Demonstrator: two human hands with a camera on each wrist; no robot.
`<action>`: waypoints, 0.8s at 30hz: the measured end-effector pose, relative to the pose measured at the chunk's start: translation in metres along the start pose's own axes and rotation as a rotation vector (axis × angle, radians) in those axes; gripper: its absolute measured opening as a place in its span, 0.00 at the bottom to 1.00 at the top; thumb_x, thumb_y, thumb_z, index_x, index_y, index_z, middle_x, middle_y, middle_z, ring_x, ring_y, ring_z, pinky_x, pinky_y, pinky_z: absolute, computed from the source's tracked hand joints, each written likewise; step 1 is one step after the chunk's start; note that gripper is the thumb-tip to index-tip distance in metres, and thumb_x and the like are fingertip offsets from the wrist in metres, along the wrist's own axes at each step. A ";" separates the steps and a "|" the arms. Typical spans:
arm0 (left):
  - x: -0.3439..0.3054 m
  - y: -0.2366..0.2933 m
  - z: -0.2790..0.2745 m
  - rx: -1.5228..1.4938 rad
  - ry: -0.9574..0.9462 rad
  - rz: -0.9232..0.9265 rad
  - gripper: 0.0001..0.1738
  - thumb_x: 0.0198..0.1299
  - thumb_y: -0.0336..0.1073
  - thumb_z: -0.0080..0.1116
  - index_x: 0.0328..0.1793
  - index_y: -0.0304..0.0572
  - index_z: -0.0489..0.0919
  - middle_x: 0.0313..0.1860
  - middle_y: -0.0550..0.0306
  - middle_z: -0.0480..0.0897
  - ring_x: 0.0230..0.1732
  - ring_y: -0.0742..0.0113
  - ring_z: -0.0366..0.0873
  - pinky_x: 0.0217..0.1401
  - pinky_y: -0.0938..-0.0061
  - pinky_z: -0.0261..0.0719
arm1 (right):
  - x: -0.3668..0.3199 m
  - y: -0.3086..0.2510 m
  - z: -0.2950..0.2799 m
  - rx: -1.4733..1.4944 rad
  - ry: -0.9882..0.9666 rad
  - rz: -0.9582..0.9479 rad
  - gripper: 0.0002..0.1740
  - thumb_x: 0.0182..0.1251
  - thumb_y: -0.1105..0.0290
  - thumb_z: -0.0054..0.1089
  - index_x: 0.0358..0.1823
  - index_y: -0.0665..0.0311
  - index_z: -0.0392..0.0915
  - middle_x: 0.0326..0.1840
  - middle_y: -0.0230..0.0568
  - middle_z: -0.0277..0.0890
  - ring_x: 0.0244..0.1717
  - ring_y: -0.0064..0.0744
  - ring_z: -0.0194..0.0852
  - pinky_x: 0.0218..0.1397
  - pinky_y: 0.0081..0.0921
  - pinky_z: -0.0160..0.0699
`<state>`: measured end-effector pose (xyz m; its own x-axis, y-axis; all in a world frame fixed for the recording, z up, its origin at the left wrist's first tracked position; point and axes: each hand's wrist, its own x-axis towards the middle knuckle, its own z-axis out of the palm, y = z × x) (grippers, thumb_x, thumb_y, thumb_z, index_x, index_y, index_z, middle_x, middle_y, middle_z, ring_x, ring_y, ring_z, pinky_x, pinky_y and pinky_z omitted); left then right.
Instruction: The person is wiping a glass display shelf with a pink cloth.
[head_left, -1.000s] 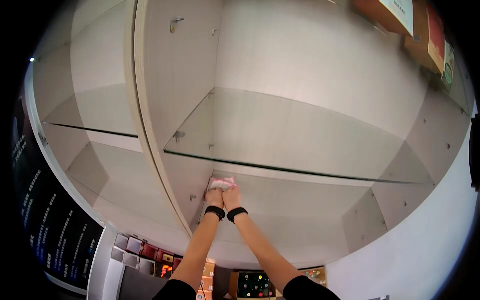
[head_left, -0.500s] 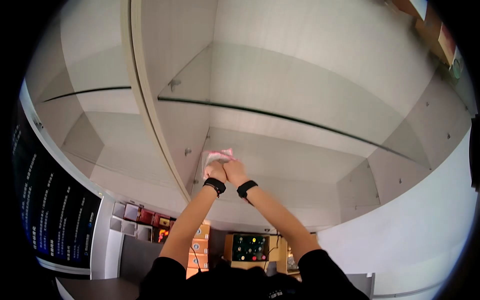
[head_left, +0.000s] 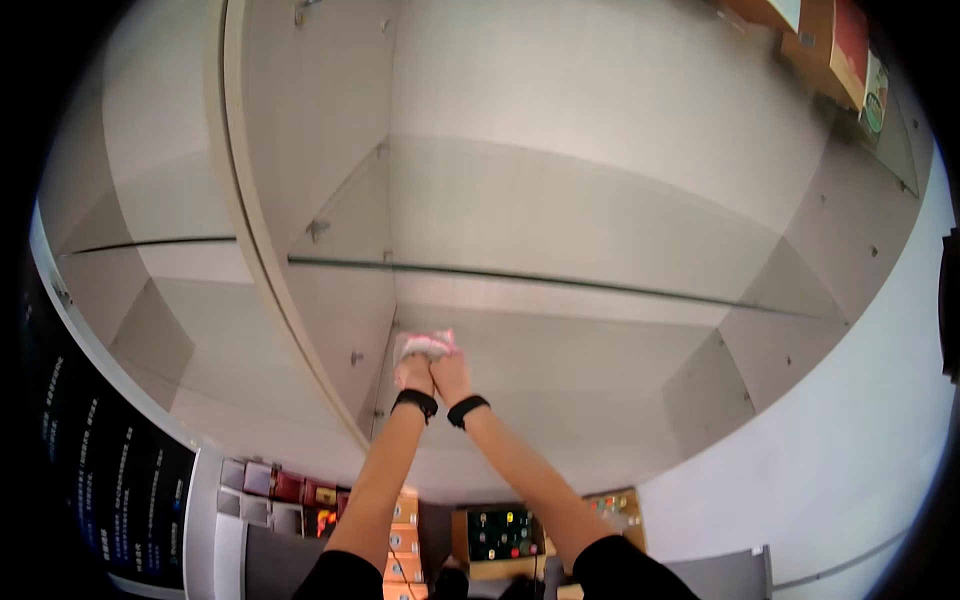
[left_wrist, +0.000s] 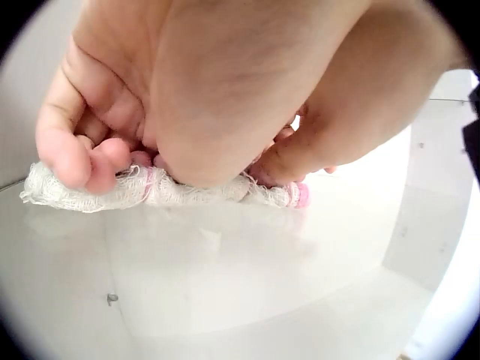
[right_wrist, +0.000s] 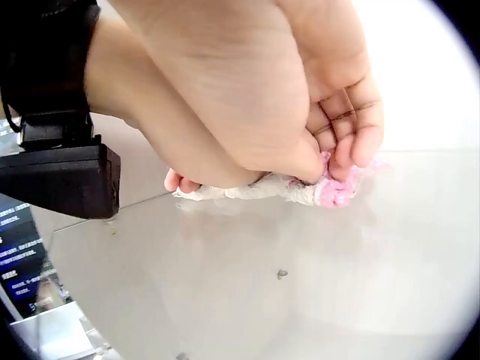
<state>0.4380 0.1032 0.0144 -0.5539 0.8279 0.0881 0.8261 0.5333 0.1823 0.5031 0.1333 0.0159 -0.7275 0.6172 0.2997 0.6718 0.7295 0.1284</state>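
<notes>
Head view: cloth [head_left: 425, 345] sits centre-left of frame, below glass shelf [head_left: 560, 282], in a corner of cabinet [head_left: 600, 150].
Left wrist view: left hand [left_wrist: 187, 97] has fingers curled, gripping cloth against panel [left_wrist: 225, 285].
Right wrist view: right hand [right_wrist: 247, 90] pinches cloth's pink end.
Rec.: 2 hands, even pressure, cloth flat.

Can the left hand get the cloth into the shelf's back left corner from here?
Probably yes: the left hand holds the cloth right beside the side panel, with nothing visible between them.
</notes>
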 end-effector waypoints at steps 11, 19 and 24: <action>-0.069 0.008 -0.012 0.130 -0.194 0.081 0.09 0.39 0.35 0.47 0.28 0.41 0.71 0.28 0.54 0.74 0.29 0.63 0.73 0.25 0.74 0.70 | -0.068 -0.004 -0.036 0.028 -0.208 -0.090 0.07 0.42 0.69 0.44 0.20 0.54 0.73 0.22 0.31 0.71 0.26 0.28 0.69 0.29 0.28 0.63; -0.031 0.025 -0.003 0.291 -0.210 -0.074 0.03 0.35 0.32 0.50 0.20 0.48 0.75 0.21 0.63 0.75 0.19 0.69 0.73 0.04 0.74 0.64 | -0.040 0.010 -0.030 0.052 -0.159 -0.037 0.07 0.42 0.68 0.44 0.19 0.53 0.73 0.22 0.29 0.71 0.32 0.28 0.68 0.37 0.34 0.59; 0.012 0.027 0.010 0.210 -0.183 -0.103 0.05 0.36 0.35 0.49 0.23 0.49 0.74 0.24 0.65 0.75 0.19 0.71 0.73 0.04 0.75 0.64 | -0.005 0.017 -0.023 -0.015 -0.164 0.042 0.07 0.43 0.68 0.44 0.18 0.51 0.73 0.23 0.26 0.71 0.31 0.24 0.67 0.35 0.24 0.60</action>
<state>0.4542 0.1295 0.0106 -0.6240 0.7748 -0.1015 0.7803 0.6249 -0.0275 0.5216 0.1361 0.0379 -0.7112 0.6874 0.1471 0.7029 0.6987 0.1334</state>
